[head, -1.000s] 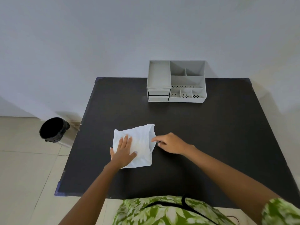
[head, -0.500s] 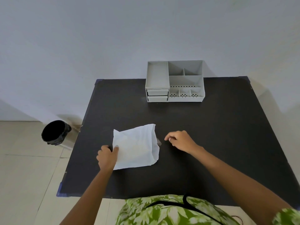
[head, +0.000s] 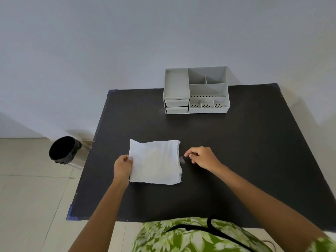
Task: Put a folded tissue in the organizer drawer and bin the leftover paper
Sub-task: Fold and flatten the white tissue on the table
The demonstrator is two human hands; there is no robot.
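Observation:
A white tissue (head: 155,161) lies flat on the black table (head: 245,151), folded roughly square. My left hand (head: 122,167) pinches its left edge. My right hand (head: 201,158) hovers just right of the tissue with curled fingers, holding nothing. A small grey scrap (head: 182,159) lies on the table between the tissue and my right hand. The grey organizer (head: 196,90) stands at the table's far edge, its two drawers (head: 176,106) closed on the left front.
A black-lined bin (head: 64,149) stands on the tiled floor left of the table. A white wall rises right behind the organizer. My green patterned clothing fills the bottom edge.
My left hand slid off the top of the tissue to its left edge and pinched it. My right hand let go of the right edge and drew back to the right.

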